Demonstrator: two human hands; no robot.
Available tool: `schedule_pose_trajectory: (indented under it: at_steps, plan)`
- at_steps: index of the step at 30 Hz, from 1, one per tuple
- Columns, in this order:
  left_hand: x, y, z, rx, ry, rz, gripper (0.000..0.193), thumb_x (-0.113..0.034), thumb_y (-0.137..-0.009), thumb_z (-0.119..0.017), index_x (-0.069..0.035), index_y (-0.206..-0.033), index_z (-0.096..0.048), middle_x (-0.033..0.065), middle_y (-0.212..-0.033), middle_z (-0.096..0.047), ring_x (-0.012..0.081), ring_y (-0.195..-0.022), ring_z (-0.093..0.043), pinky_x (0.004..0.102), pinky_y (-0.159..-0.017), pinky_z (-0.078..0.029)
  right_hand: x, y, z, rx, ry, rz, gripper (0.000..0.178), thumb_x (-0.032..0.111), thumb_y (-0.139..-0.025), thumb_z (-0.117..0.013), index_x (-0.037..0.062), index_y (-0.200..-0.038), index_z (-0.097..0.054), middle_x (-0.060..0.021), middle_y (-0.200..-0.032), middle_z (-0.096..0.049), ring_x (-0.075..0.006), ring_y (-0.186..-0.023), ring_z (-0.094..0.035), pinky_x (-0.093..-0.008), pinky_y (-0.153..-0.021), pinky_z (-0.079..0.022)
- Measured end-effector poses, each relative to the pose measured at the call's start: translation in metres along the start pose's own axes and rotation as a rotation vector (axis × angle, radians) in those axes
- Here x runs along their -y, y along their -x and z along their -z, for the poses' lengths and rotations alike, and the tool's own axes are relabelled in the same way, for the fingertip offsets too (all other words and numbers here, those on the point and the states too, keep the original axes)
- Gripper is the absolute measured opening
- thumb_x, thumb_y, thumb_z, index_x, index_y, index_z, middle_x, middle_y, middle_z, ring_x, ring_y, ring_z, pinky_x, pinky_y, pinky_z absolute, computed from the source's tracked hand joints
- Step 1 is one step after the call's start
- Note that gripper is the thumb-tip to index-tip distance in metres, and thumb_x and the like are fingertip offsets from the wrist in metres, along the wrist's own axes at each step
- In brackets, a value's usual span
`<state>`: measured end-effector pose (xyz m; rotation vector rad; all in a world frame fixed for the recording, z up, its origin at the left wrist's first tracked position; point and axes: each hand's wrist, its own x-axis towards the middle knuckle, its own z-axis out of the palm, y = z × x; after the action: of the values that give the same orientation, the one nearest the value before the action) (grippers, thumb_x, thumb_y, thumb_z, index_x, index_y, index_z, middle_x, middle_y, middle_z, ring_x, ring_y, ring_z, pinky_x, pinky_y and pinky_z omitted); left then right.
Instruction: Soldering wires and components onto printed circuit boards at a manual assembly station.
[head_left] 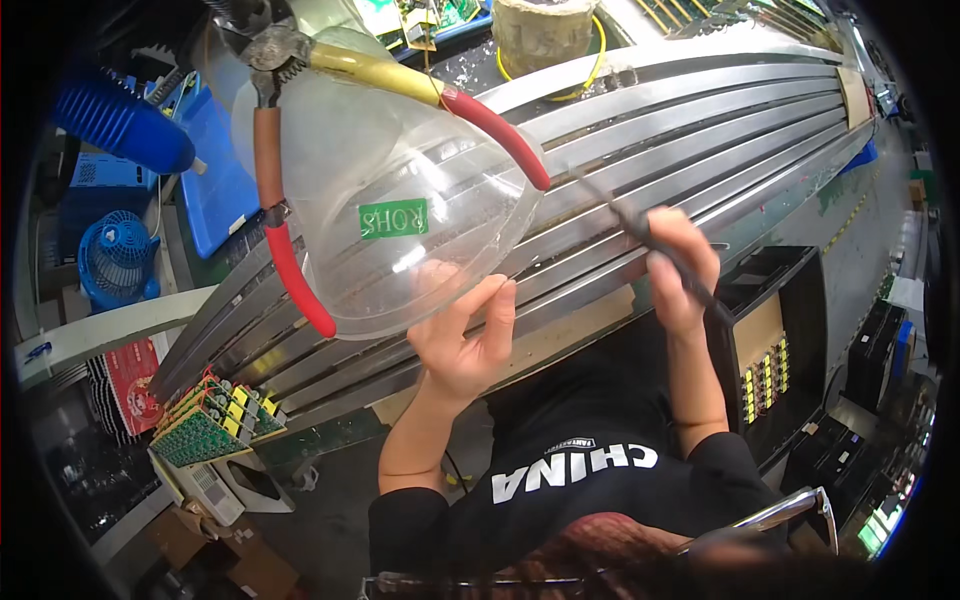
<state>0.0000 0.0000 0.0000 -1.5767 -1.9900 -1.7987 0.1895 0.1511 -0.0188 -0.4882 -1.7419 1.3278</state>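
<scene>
My right hand (682, 265) is closed around the dark handle of a soldering iron (632, 218), whose thin tip points up and left over the metal rails (690, 150). Beside the rim of a clear plastic hood (450, 235) with a green label, my left hand (462, 335) has its fingers bent and its thumb and forefinger close together. Some of its fingers show only through the plastic, and what they hold, if anything, cannot be made out. Pliers (275, 50) with red and yellow handles hang in front of the hood, above the left hand.
Green circuit boards (205, 440) with yellow parts stand at the rails' left end. At the left are a blue fan (118, 255), a blue tray (215, 190) and a blue ribbed tube (120, 120). A black box (775, 310) holding yellow parts sits right. A round pot (545, 45) stands behind.
</scene>
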Motion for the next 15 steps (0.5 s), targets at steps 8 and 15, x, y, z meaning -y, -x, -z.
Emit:
schedule_pose_trajectory:
  at_steps: [8, 15]
  plan:
    - [-0.007, -0.003, 0.003, 0.036, -0.056, -0.028, 0.019, 0.004, -0.074, -0.069, -0.007, -0.089, -0.067, 0.0008, -0.074, -0.059, 0.0164, -0.064, -0.046, 0.0295, -0.067, -0.044, -0.015, 0.034, -0.004, 0.067, -0.423, 0.086, 0.024, 0.011, -0.076, -0.067, 0.0153, -0.100, -0.066, -0.0119, -0.099, -0.058, -0.0262, -0.091, -0.055, -0.0446, -0.093, -0.047]
    - [-0.009, 0.000, 0.003, 0.093, -0.056, -0.045, 0.015, 0.003, -0.074, -0.064, -0.007, -0.085, -0.063, 0.0009, -0.072, -0.044, 0.0180, -0.067, -0.037, 0.0366, -0.073, -0.040, -0.030, 0.041, 0.009, 0.118, -0.635, -0.022, 0.026, 0.011, -0.072, -0.066, 0.0216, -0.096, -0.065, -0.0093, -0.099, -0.054, -0.0234, -0.091, -0.052, -0.0431, -0.098, -0.044]
